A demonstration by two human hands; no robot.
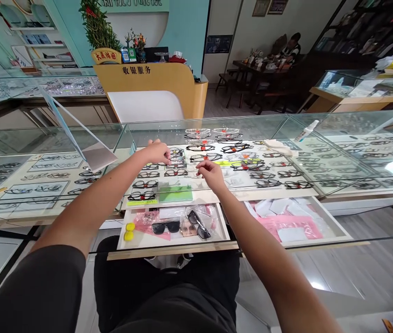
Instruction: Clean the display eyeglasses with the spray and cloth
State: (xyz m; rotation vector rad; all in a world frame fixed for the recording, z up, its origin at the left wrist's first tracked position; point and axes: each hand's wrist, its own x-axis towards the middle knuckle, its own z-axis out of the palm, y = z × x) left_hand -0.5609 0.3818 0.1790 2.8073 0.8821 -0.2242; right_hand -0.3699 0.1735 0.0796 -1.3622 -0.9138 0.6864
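My left hand (159, 151) is over the glass display case, its fingers curled downward beside a row of eyeglasses (176, 152). Whatever its fingertips grip, if anything, is hidden. To its right, my right hand (211, 173) has thumb and fingers drawn together in a pinch; I cannot make out anything in them. Between and around the hands are several spectacle frames with red tags, such as a dark pair (205, 157) just beyond my right hand. A green card (175, 193) lies nearer to me.
An open drawer (113, 254) in front of me holds sunglasses (166, 227) and plastic bags. Another open drawer (335, 239) holds papers. A folded stand (99, 157) is at left; a white cloth (280, 147) and small bottle (306, 131) are at right. A person (291, 48) sits far back.
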